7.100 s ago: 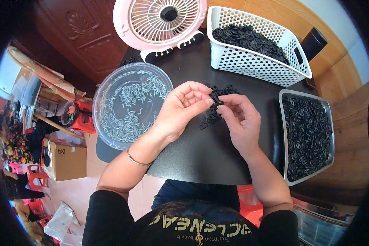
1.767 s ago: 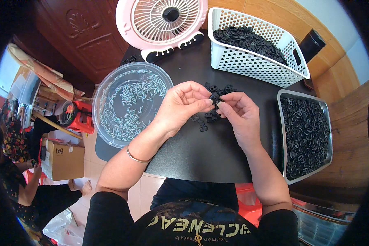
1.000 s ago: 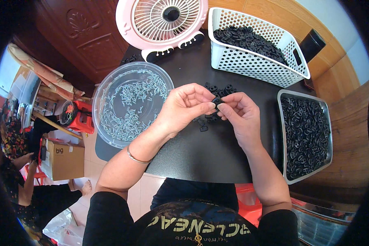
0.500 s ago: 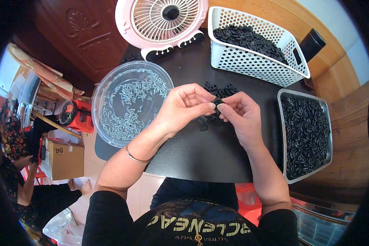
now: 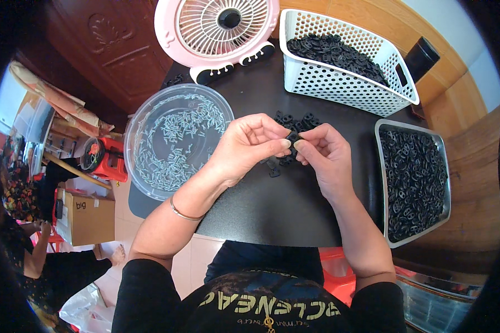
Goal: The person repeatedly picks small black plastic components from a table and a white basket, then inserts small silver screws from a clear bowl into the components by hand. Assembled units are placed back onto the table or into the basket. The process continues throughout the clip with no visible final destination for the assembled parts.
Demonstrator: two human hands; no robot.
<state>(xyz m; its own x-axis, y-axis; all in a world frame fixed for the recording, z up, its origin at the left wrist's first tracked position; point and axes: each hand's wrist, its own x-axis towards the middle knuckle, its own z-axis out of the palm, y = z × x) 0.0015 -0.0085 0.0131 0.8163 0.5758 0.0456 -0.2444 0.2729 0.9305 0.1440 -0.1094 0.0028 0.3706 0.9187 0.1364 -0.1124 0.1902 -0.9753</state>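
Observation:
A small black plastic piece (image 5: 293, 137) is pinched between the fingertips of both hands, above the dark table (image 5: 261, 213). My left hand (image 5: 256, 141) grips it from the left with thumb and forefinger. From the other side, my right hand (image 5: 326, 152) holds it the same way, its other fingers curled. The fingertips cover much of the piece, so its full shape is hidden. Just behind and below the hands lies a loose pile of small black plastic parts (image 5: 305, 120). One dark flat part (image 5: 274, 171) lies at the pile's near edge.
A clear round tub (image 5: 150, 190) of small silvery pins stands at left. A pink fan (image 5: 169, 33) is at the back. The white perforated basket (image 5: 339, 91) and metal tray (image 5: 381, 166) hold many black parts. Another person (image 5: 36, 261) sits far left, beside a cardboard box (image 5: 97, 219).
Both hands stay over the same spot, still pinching the piece, which has turned slightly between the fingertips. The view has shifted a little.

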